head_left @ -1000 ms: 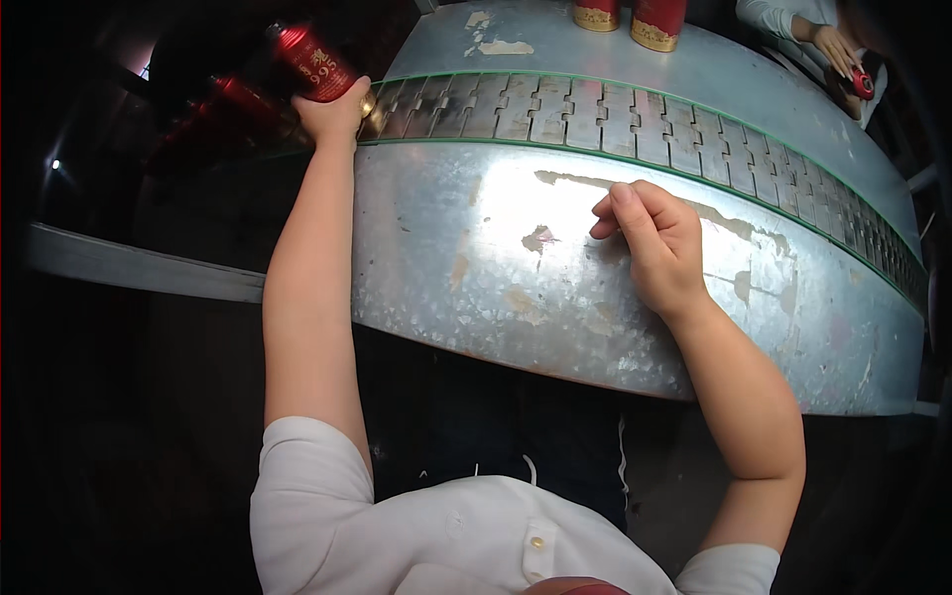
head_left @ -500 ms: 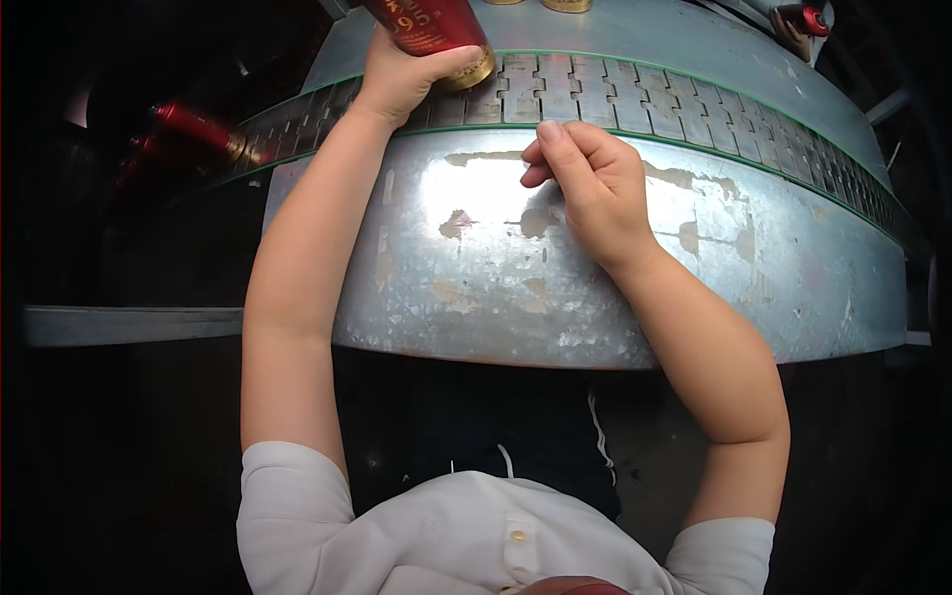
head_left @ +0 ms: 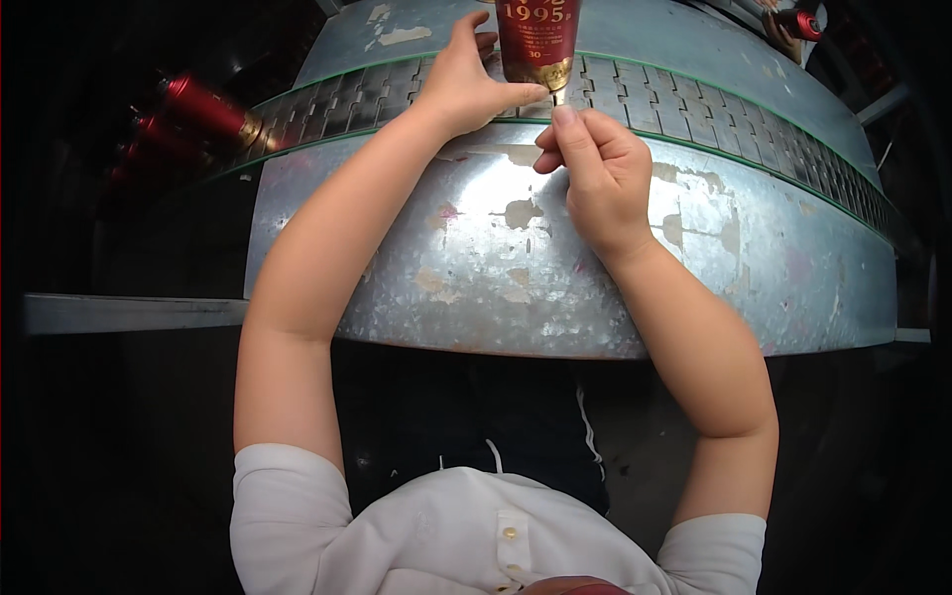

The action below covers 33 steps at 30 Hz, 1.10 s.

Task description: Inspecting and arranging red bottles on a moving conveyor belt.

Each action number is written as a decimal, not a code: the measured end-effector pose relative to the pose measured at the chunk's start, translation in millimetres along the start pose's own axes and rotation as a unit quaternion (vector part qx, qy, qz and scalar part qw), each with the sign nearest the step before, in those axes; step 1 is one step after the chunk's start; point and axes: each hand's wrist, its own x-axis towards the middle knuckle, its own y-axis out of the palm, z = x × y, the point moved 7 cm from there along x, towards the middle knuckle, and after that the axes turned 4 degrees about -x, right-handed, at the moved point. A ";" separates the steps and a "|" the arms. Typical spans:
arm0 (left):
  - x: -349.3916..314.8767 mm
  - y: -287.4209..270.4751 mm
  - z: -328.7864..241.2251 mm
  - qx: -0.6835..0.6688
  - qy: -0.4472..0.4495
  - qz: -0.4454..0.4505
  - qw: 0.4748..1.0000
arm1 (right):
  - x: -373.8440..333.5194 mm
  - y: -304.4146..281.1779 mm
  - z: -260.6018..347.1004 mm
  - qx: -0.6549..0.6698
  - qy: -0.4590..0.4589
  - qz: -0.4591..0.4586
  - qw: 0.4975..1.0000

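Note:
A red bottle (head_left: 538, 40) with gold lettering and a gold base stands on the conveyor belt at the top middle, its upper part out of the picture. My left hand (head_left: 468, 87) is beside it, fingers spread and thumb reaching across near the gold base. Whether the thumb touches the bottle is unclear. Just in front of the bottle, my right hand (head_left: 607, 178) is closed in a pinch, thumb up. A tiny pale piece (head_left: 559, 97) shows at its thumb tip, against the bottle's base; its kind is too small to tell.
The slatted conveyor belt (head_left: 674, 109) with green edges curves across the worn metal table (head_left: 436, 297). More red bottles (head_left: 208, 109) stand at the left on the belt. At the upper right, another person's hand (head_left: 783, 40) is near a red bottle (head_left: 805, 25).
The bottle has moved right along the belt and now looks upright rather than tilted. My left hand has moved right and its fingers have loosened from the bottle. My right hand has barely moved.

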 end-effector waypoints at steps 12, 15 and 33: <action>-99.2 -237.2 20.0 0.109 0.072 -0.421 0.898 | -36.1 72.4 26.7 -0.208 -0.192 0.177 0.943; -106.9 -256.1 38.3 0.118 0.021 -0.447 0.886 | -32.7 77.9 23.9 -0.219 -0.144 0.168 0.950; -115.4 -315.1 61.4 0.180 -0.124 -0.389 0.895 | -62.6 168.0 48.4 -0.263 -0.147 0.179 0.936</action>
